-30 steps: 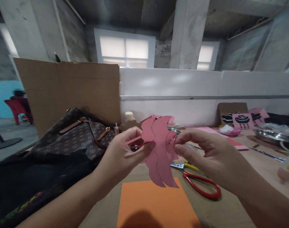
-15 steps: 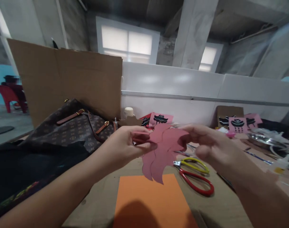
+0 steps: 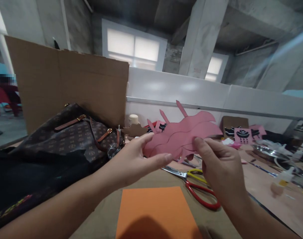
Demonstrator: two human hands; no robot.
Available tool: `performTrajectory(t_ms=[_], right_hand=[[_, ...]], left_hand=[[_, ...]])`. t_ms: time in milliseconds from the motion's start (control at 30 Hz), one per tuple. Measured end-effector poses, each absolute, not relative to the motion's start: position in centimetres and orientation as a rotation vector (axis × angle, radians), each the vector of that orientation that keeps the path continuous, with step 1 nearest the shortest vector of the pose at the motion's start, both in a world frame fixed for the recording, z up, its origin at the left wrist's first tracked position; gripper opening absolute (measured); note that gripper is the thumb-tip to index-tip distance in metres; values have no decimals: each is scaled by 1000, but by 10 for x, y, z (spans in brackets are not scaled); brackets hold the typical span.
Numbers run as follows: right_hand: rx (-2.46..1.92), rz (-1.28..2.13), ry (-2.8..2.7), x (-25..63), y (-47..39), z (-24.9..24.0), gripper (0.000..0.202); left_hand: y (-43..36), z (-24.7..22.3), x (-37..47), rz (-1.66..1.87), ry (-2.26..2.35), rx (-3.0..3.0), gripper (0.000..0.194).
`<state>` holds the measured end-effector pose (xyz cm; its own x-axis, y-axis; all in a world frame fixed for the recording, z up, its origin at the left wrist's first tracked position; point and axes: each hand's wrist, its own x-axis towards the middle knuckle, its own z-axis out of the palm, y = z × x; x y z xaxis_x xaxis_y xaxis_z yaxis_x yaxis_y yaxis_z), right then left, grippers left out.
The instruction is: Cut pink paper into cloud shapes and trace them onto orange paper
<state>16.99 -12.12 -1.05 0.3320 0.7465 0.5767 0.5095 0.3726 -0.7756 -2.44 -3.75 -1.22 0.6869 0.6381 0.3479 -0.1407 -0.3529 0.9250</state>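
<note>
A pink paper cutout point(image 3: 176, 136) with wavy edges, curved cut lines and several thin pointed strips along its upper side is held up above the table. My right hand point(image 3: 221, 162) pinches its lower right part between thumb and bent fingers. Around the left end is my left hand point(image 3: 134, 159), thumb in front and fingers partly hidden behind the paper. Below lies a sheet of orange paper point(image 3: 153, 202) on the wooden table. Scissors point(image 3: 201, 196) with one red and one yellow handle rest just beyond it, partly covered by my right hand.
A brown patterned handbag point(image 3: 84, 139) and black cloth point(image 3: 42, 179) fill the left side, before a cardboard panel point(image 3: 67, 86). On the right are a metal bowl point(image 3: 268, 151), a glue bottle point(image 3: 284, 179) and pink cards with black cutouts point(image 3: 243, 134). Someone sits far left.
The pink cutout has turned from hanging downward to lying sideways, its pointed strips now showing. My right hand has moved from its upper edge to a pinch at the lower right.
</note>
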Motion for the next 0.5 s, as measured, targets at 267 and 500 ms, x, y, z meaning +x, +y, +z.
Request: performTrajectory(t_ms=[267,500], right_hand=[[-1206,394,-1632,184,-114,-28,49],[-1756,81,-2049,256,-104,-90,38]], left_hand=[[-36,-4,-32,1086,486,1675,23],[-34,0,-41,1147,427,1772,19]])
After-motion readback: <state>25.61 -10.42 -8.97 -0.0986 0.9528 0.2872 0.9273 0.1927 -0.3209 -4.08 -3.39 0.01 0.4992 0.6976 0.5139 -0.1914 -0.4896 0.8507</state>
